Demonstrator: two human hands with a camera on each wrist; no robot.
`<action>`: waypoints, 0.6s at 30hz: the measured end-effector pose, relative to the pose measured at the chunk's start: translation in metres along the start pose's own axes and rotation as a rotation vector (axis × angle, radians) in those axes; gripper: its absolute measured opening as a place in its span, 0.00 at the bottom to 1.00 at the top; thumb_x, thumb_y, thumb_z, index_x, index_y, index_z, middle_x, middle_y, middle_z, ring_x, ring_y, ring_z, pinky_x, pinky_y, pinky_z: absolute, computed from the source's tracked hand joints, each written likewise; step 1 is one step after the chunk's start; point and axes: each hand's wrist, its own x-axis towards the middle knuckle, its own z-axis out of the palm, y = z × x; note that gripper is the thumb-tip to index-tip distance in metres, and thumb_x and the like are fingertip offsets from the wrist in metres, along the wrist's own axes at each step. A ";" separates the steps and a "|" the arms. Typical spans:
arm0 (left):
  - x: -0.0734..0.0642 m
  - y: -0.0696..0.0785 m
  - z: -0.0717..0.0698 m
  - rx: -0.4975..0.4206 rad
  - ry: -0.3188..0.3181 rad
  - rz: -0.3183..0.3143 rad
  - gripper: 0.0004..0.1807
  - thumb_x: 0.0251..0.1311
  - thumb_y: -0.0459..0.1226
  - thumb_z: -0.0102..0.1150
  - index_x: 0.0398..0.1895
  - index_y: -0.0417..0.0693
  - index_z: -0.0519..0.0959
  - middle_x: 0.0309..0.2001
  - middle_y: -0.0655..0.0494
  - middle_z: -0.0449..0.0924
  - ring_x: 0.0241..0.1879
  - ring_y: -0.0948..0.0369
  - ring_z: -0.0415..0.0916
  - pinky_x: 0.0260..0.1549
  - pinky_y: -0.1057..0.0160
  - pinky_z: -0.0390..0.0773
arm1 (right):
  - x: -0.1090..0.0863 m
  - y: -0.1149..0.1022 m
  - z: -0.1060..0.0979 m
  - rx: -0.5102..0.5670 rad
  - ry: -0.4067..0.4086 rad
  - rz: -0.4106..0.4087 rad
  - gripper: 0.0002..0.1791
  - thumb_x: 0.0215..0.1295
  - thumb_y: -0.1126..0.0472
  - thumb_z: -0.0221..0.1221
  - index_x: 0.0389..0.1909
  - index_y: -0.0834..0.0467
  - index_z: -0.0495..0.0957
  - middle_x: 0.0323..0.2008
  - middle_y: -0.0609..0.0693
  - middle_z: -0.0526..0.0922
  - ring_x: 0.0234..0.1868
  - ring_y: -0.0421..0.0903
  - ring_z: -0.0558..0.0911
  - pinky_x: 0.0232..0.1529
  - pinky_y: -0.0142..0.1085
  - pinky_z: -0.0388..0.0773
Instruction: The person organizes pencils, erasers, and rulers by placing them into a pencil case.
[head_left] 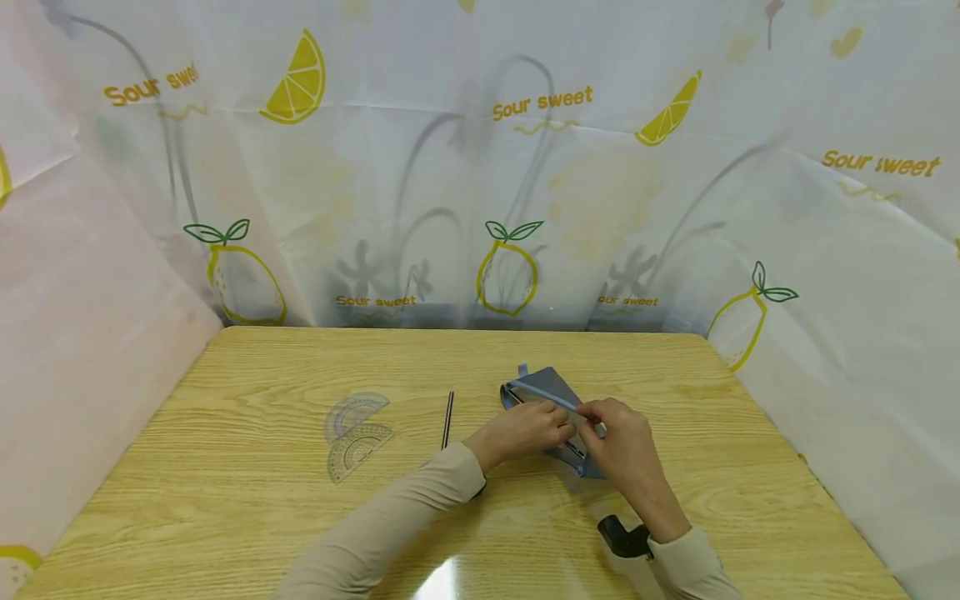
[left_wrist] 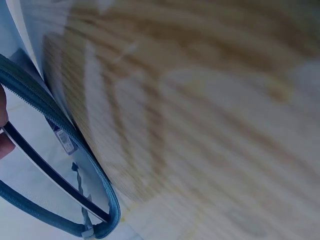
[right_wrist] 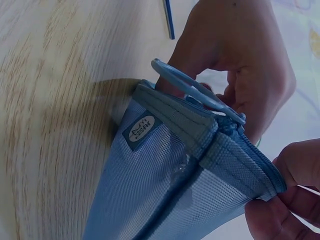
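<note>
A blue mesh zip pouch (head_left: 552,383) stands unzipped on the table, right of centre. My left hand (head_left: 528,432) reaches in at its mouth; in the left wrist view its fingertips (left_wrist: 4,146) pinch a dark, slim pencil (left_wrist: 52,172) lying along the inside. My right hand (head_left: 621,429) pinches the pouch's zippered edge between thumb and fingers, as the right wrist view shows near the pouch corner (right_wrist: 240,170). A blue loop (right_wrist: 192,87) arches over the opening. Much of the pouch's inside is hidden.
Two clear protractors (head_left: 362,450) lie overlapping on the wooden table (head_left: 247,417), to the left. Between them and the pouch lies another dark pencil (head_left: 447,421). White sheets printed with lemons (head_left: 510,279) enclose the table's back and sides.
</note>
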 end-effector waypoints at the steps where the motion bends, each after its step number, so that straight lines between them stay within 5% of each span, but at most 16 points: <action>1: 0.001 0.000 0.000 0.007 -0.007 0.006 0.13 0.67 0.48 0.56 0.50 0.57 0.79 0.42 0.63 0.78 0.40 0.67 0.75 0.38 0.74 0.74 | 0.000 0.000 0.000 0.000 0.000 0.002 0.10 0.47 0.78 0.67 0.31 0.64 0.84 0.28 0.53 0.82 0.27 0.45 0.80 0.21 0.32 0.73; 11: 0.007 0.001 0.000 0.058 -0.114 0.060 0.16 0.71 0.38 0.51 0.59 0.57 0.75 0.50 0.63 0.77 0.41 0.67 0.73 0.39 0.73 0.72 | 0.000 -0.001 0.001 0.016 -0.016 0.017 0.10 0.48 0.78 0.67 0.32 0.65 0.84 0.29 0.54 0.83 0.27 0.46 0.81 0.20 0.32 0.73; 18: 0.015 0.002 -0.001 0.074 -0.180 0.057 0.16 0.73 0.41 0.48 0.60 0.59 0.76 0.52 0.65 0.77 0.43 0.68 0.73 0.41 0.72 0.72 | 0.000 -0.001 0.001 0.015 -0.019 0.023 0.10 0.49 0.78 0.67 0.33 0.64 0.84 0.30 0.54 0.82 0.28 0.46 0.81 0.21 0.33 0.73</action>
